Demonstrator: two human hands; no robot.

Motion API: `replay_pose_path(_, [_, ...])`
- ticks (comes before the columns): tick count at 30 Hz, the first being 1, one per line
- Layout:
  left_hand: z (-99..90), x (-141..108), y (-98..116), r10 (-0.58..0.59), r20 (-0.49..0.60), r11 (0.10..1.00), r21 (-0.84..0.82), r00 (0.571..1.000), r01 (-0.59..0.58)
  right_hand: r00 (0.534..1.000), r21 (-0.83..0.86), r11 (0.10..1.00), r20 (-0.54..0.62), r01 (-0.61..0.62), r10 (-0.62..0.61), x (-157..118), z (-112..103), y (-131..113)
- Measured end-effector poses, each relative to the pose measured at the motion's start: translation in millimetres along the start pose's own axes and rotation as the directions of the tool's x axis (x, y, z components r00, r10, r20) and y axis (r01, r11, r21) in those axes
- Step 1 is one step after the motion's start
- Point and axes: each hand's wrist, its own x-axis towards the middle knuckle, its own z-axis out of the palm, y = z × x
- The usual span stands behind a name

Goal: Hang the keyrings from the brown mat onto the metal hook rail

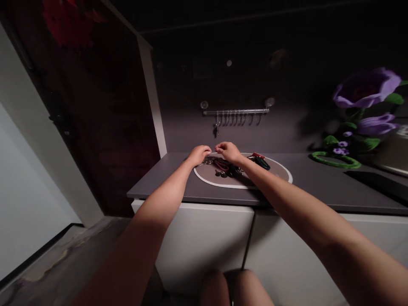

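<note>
My left hand (200, 154) is over the left end of an oval mat (219, 185) with a white rim. Its fingers are bent together above some keys (208, 161); whatever they hold is too small to make out. Just to the right, my right hand (229, 150) has its thumb and fingers drawn into a pinch, and its contents are hidden. The fingertips of both hands face each other, slightly apart. Below them lies a dark bunch of keys (231, 171) with a reddish strap (222, 164). A black and green item (262, 162) and a red piece (258, 155) lie beyond my right wrist.
On the wall is a clear rail (236, 112) with several hooks; a key (217, 129) hangs at its left. Purple artificial flowers (366, 91) stand at the right of the grey countertop (153, 178). White cabinet doors (207, 238) are below, a dark door (95, 119) left.
</note>
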Motion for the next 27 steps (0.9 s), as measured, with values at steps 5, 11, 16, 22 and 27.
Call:
replay_pose_path(5, [4.7,-2.0,-4.7,-0.022,0.034,0.994,0.107,0.999,0.019,0.988,-0.349,0.928,0.119,0.134,-0.098,-14.2,-0.5,14.2])
replay_pose_path(11, [8.0,-4.6,-2.0,-0.134,0.113,0.985,0.121,0.985,0.120,0.973,-0.468,0.863,0.208,0.193,-0.105,-11.5,2.1,20.9])
replay_pose_path(16, [7.7,-5.3,2.9,-0.189,0.135,0.979,0.101,0.973,0.176,0.966,-0.534,0.819,0.243,0.211,-0.091,-6.9,6.0,24.0])
replay_pose_path(22, [8.4,-3.6,1.1,-0.173,0.138,0.984,-0.010,0.975,0.176,0.966,-0.514,0.831,0.241,0.212,-0.097,-3.8,7.5,23.4])
replay_pose_path(27, [9.3,-2.0,-2.4,-0.162,0.143,0.956,-0.223,0.976,0.191,0.963,-0.526,0.820,0.248,0.225,-0.105,-2.6,7.7,23.7])
